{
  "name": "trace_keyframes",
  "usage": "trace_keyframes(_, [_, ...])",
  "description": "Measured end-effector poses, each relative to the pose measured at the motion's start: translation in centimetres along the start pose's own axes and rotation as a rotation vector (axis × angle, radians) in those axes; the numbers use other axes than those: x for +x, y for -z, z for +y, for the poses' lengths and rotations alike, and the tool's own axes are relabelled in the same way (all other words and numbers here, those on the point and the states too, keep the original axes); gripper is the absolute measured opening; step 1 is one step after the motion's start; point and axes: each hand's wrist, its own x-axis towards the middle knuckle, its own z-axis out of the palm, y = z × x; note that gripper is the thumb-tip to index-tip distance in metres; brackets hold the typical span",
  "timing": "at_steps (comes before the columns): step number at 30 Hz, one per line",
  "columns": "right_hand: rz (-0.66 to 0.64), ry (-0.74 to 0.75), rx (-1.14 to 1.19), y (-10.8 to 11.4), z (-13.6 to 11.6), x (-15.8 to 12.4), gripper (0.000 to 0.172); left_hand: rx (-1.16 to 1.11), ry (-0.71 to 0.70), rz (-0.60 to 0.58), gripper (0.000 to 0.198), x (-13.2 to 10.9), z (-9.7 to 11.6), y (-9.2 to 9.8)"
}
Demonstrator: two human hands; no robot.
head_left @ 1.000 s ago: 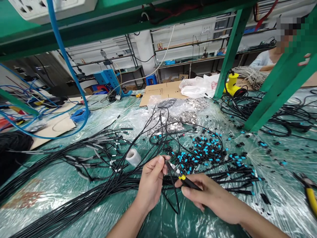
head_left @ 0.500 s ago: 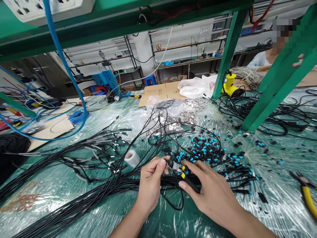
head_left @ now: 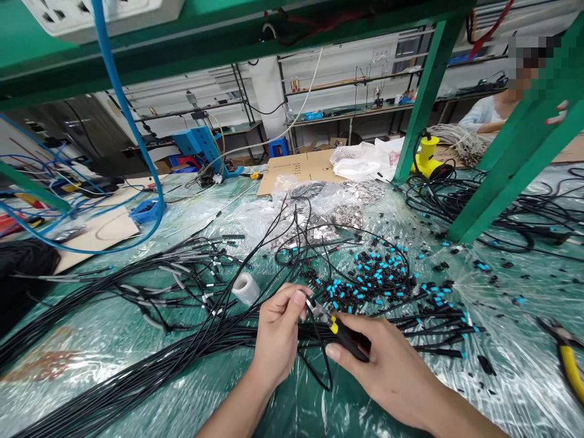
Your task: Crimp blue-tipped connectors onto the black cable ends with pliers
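Observation:
My left hand [head_left: 278, 334] pinches a thin black cable [head_left: 319, 353] between thumb and fingertips, though the fingers hide its very end. My right hand [head_left: 378, 359] grips small pliers [head_left: 340, 334] with a black and yellow handle. Their metal jaws sit right by my left fingertips. A thick bundle of black cables [head_left: 150, 365] runs under both hands towards the lower left. Just beyond my hands lies a heap of black connectors with blue tips [head_left: 374, 277].
Clear plastic sheeting [head_left: 502, 292] covers the green bench. A roll of tape [head_left: 245, 288] stands left of my hands, and yellow-handled pliers [head_left: 568, 359] lie at right. Green posts [head_left: 424, 103] rise ahead. A co-worker [head_left: 488, 112] sits at upper right.
My right hand has drawn back from the connector heap, its fingers closing around the plier handle. The plier jaws now sit closer to my left fingertips. The bench items stay put.

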Motion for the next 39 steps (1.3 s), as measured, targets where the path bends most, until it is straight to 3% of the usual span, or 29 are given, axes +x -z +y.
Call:
trace_keyframes(4, [-0.131, -0.032, 0.351, 0.0, 0.4, 0.0, 0.034, -0.051, 0.053, -0.040, 0.023, 0.0, 0.1, 0.1])
trace_keyframes(7, [-0.309, -0.091, 0.618, 0.3, 0.8, 0.1, 0.045, -0.094, 0.095, -0.041, 0.022, -0.1, 0.0, 0.2])
trace_keyframes(9, [-0.387, -0.112, 0.682, 0.5, 0.9, 0.2, 0.050, -0.112, 0.110, -0.029, 0.022, -0.2, -0.2, 0.2])
trace_keyframes(11, [-0.298, -0.087, 0.583, 0.6, 0.7, 0.1, 0.045, -0.116, 0.114, -0.014, 0.023, -0.2, -0.4, 0.1])
trace_keyframes(15, [-0.006, -0.033, 0.145, 0.6, 0.2, -0.1, 0.031, -0.068, 0.102, 0.000, 0.024, -0.1, -0.5, 0.1])
trace_keyframes(18, [0.071, -0.014, -0.057, 0.7, 0.1, -0.1, 0.024, 0.003, 0.051, 0.010, 0.019, -0.1, -0.6, 0.2])
trace_keyframes(21, [0.108, 0.016, -0.145, 0.7, 0.2, 0.0, 0.019, 0.033, 0.021, 0.012, 0.017, -0.1, -0.5, 0.1])
trace_keyframes(30, [0.230, 0.030, -0.312, 0.1, 1.4, 0.3, 0.038, -0.091, 0.064, 0.027, 0.017, -0.1, -0.4, -0.1])
trace_keyframes(39, [0.113, 0.064, -0.159, 0.4, 0.7, 0.5, 0.026, -0.193, 0.158, -0.017, 0.019, 0.1, -0.2, 0.1])
